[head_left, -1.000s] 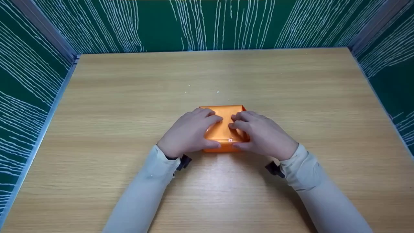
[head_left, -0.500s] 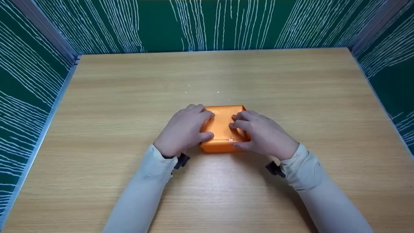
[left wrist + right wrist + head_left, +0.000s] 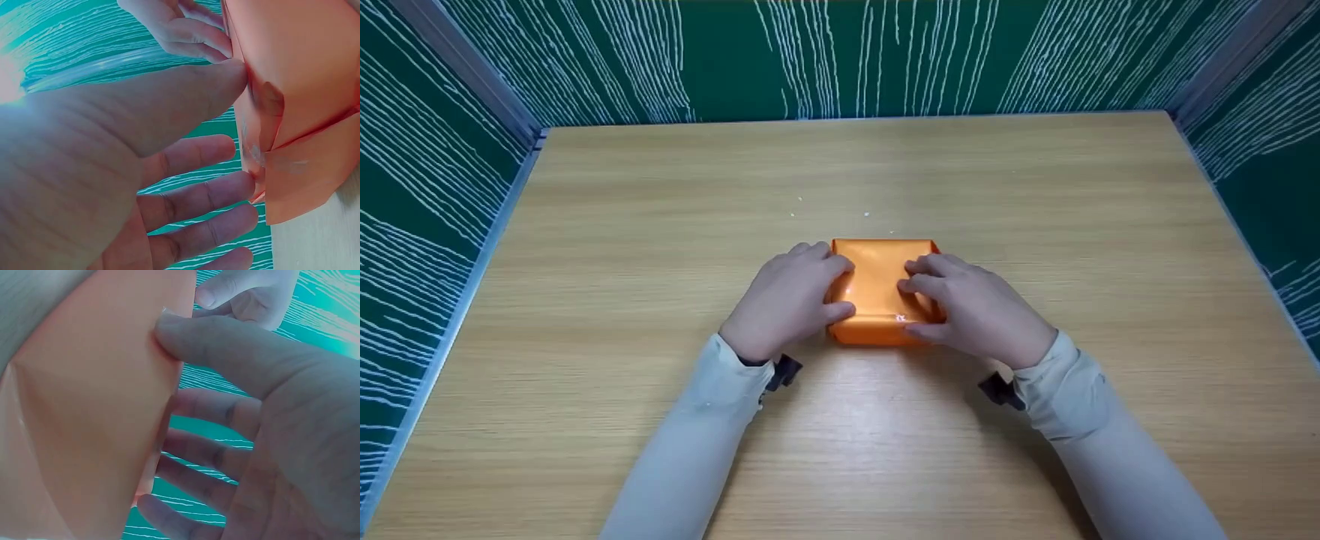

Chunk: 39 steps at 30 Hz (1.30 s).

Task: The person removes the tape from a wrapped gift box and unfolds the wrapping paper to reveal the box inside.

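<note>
While a streaked left panel [image 3: 412, 315] is standing well to the left of all the fingers, a pale left sleeve [image 3: 690, 442] is covering the forearm behind the left hand [image 3: 789, 296], and a small black device [image 3: 785, 371] is sitting at the wrist behind the left thumb; the left hand is touching the left side of an orange package [image 3: 881, 289], its fingers extended and loose rather than clenched, its thumb tip meeting the near left part; in the left wrist view, a folded flap [image 3: 312, 169] is showing just beyond those fingertips; the orange package is resting on the wooden table [image 3: 622, 247] between the two sets of fingers, its smooth top showing in the gap; some white specks [image 3: 867, 214] are lying beyond the fingertips, and a green back panel [image 3: 727, 67] is rising farther off; the right hand [image 3: 971, 311] is grasping the package's right side, its thumb pressing the near face and its fingers lying over the top and along the side; behind that thumb a second device [image 3: 1002, 391] is sitting beside the right sleeve [image 3: 1117, 450]; well right of the fingers, a right panel [image 3: 1279, 195] is standing.
</note>
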{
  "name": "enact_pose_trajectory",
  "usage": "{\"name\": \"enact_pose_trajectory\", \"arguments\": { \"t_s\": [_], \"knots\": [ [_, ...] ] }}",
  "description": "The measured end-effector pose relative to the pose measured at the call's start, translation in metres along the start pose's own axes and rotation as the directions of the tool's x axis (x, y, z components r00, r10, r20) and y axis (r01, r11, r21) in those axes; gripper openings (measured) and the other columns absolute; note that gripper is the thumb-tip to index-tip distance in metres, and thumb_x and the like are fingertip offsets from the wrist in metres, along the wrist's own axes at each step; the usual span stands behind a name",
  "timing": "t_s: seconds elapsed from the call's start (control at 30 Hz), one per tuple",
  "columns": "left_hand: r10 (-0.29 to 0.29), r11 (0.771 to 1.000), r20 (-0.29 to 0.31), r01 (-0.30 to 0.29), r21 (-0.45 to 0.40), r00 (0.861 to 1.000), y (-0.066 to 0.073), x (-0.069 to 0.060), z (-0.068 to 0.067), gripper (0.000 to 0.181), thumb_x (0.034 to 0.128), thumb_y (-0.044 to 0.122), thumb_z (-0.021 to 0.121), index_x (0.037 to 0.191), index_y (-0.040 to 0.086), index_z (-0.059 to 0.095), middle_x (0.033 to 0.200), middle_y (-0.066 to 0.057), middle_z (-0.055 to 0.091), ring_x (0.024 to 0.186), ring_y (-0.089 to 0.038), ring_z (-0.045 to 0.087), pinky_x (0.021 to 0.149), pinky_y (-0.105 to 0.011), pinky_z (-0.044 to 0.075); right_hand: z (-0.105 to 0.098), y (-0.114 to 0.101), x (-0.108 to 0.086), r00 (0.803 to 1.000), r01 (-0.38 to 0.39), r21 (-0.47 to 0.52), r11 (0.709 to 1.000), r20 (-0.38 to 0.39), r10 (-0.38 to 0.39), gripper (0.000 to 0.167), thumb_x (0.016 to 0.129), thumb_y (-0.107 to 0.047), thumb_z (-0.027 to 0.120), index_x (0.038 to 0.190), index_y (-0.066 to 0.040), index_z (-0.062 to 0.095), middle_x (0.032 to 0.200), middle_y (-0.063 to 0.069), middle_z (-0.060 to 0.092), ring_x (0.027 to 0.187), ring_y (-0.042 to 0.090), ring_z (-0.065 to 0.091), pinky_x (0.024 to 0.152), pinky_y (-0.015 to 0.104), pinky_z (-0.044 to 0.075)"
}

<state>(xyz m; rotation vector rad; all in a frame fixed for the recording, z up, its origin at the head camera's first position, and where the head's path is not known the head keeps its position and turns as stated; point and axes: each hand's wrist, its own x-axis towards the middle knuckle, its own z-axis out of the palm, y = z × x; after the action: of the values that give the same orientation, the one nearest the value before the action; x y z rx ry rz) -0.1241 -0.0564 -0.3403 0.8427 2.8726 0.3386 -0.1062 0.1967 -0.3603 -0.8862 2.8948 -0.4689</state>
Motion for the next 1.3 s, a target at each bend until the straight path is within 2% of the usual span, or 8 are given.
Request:
{"name": "enact_pose_trajectory", "arguments": {
  "t_s": [0.37, 0.83, 1.07, 1.3],
  "knots": [
    [-0.004, 1.000, 0.022, 0.004, -0.004, 1.000, 0.0012, 0.0011, 0.0030, 0.041, 0.0959, 0.040, 0.072, 0.127, 0.014, 0.070, 0.117, -0.007, 0.061, 0.099, -0.025, 0.053, 0.087, -0.037, 0.049, 0.0004, 0.0002, 0.0001, 1.000, -0.012, 0.022, 1.000, 0.015, 0.011, 0.055, 0.085, -0.035, 0.087, 0.132, -0.011, 0.071, 0.143, 0.015, 0.059, 0.128, 0.038, 0.059, 0.106, 0.056, 0.048],
    [0.025, 1.000, -0.027, -0.025, -0.015, 0.999, 0.0003, 0.0026, 0.0059, 0.026, 0.0974, 0.035, 0.071, 0.115, 0.016, 0.075, 0.108, -0.003, 0.058, 0.094, -0.022, 0.050, 0.077, -0.033, 0.046, 0.0007, -0.0013, 0.0004, 1.000, -0.016, 0.021, 1.000, 0.017, 0.016, 0.056, 0.084, -0.034, 0.088, 0.132, -0.011, 0.070, 0.144, 0.015, 0.059, 0.129, 0.037, 0.059, 0.107, 0.055, 0.047],
    [0.051, 0.998, -0.055, -0.052, -0.021, 0.997, -0.0003, 0.0017, 0.0069, 0.021, 0.0953, 0.030, 0.074, 0.107, 0.013, 0.075, 0.101, -0.004, 0.060, 0.089, -0.024, 0.051, 0.074, -0.034, 0.047, 0.0012, -0.0007, -0.0006, 1.000, 0.020, 0.016, 1.000, -0.006, -0.020, 0.052, 0.084, -0.032, 0.088, 0.128, -0.009, 0.071, 0.140, 0.016, 0.061, 0.125, 0.037, 0.061, 0.105, 0.053, 0.049],
    [0.034, 0.999, -0.044, -0.035, -0.035, 0.998, 0.0002, 0.0029, 0.0067, 0.022, 0.0953, 0.032, 0.075, 0.102, 0.011, 0.071, 0.097, -0.003, 0.059, 0.088, -0.023, 0.052, 0.074, -0.034, 0.047, 0.0008, -0.0005, 0.0000, 1.000, 0.012, 0.021, 1.000, 0.001, -0.012, 0.053, 0.084, -0.032, 0.088, 0.129, -0.009, 0.071, 0.140, 0.016, 0.061, 0.125, 0.036, 0.061, 0.106, 0.053, 0.049]
  ]
}}
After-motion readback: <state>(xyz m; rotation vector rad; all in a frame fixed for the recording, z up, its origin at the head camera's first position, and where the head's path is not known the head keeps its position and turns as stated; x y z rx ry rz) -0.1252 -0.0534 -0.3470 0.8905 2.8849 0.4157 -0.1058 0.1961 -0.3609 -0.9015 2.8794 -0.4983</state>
